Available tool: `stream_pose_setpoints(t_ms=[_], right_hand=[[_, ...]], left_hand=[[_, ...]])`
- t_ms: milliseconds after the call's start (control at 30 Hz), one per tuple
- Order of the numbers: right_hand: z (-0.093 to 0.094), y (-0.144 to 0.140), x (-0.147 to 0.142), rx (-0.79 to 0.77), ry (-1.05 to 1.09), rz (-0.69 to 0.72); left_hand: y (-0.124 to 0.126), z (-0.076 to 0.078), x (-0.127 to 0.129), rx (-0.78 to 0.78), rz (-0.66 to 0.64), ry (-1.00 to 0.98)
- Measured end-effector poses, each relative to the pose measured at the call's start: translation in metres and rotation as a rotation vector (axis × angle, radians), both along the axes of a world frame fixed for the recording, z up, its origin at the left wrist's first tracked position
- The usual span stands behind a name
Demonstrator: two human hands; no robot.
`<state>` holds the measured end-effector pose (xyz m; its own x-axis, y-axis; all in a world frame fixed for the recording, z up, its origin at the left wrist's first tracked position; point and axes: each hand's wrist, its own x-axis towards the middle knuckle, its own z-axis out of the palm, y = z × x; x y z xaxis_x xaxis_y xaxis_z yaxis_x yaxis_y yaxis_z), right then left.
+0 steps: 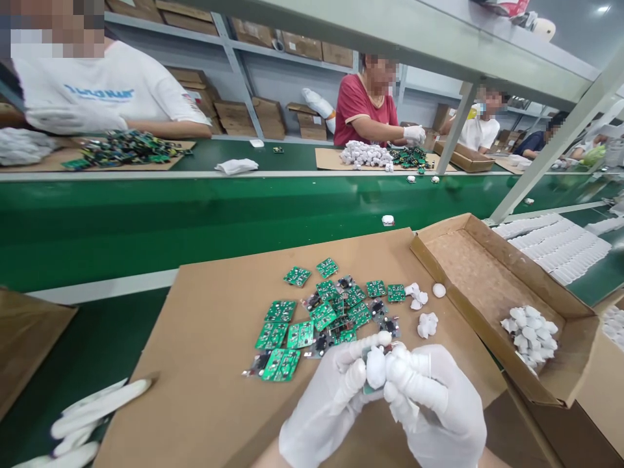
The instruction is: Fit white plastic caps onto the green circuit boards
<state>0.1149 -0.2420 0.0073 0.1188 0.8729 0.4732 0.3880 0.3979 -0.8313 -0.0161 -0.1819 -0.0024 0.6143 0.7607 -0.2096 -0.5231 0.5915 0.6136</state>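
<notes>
Both my hands wear white gloves and meet low in the middle of the view. My left hand (327, 400) and my right hand (433, 403) together grip a small white plastic shell (376, 368) with a green circuit board partly hidden behind it. Just beyond my fingers lies a scatter of several green circuit boards (312, 315) on a brown cardboard sheet (209, 364). A few loose white shells (425, 318) lie to the right of the boards.
An open cardboard box (492, 286) at the right holds a small heap of white shells (530, 333). A green conveyor belt (195, 214) runs across. Other people work at the far side with piles of boards. Spare white gloves (88, 416) lie at bottom left.
</notes>
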Motion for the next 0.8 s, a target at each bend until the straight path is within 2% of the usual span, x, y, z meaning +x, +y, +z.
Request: stream_pose_setpoints(t_ms=[133,233,367,433,633,800], right_hand=[[-0.001,-0.006,0.003,0.274,-0.187,-0.08],[0.0,-0.016,0.009,0.291,-0.204,-0.102],[-0.001,-0.023,0.011,0.391,-0.243,-0.322],[-0.001,-0.019,0.01,0.412,-0.252,-0.352],[0.002,0.001,0.007,0.287,-0.355,-0.201],[0.004,0.005,0.013,0.206,-0.148,-0.006]], left_hand=[[-0.004,0.003,-0.002,0.011,0.02,0.006],[-0.008,0.008,-0.004,0.011,0.039,-0.032],[-0.01,0.008,-0.004,0.008,-0.061,-0.18],[-0.009,0.004,-0.002,0.039,-0.05,-0.184],[-0.008,-0.001,-0.001,0.102,-0.024,-0.05],[-0.006,0.008,0.0,0.135,-0.017,-0.037]])
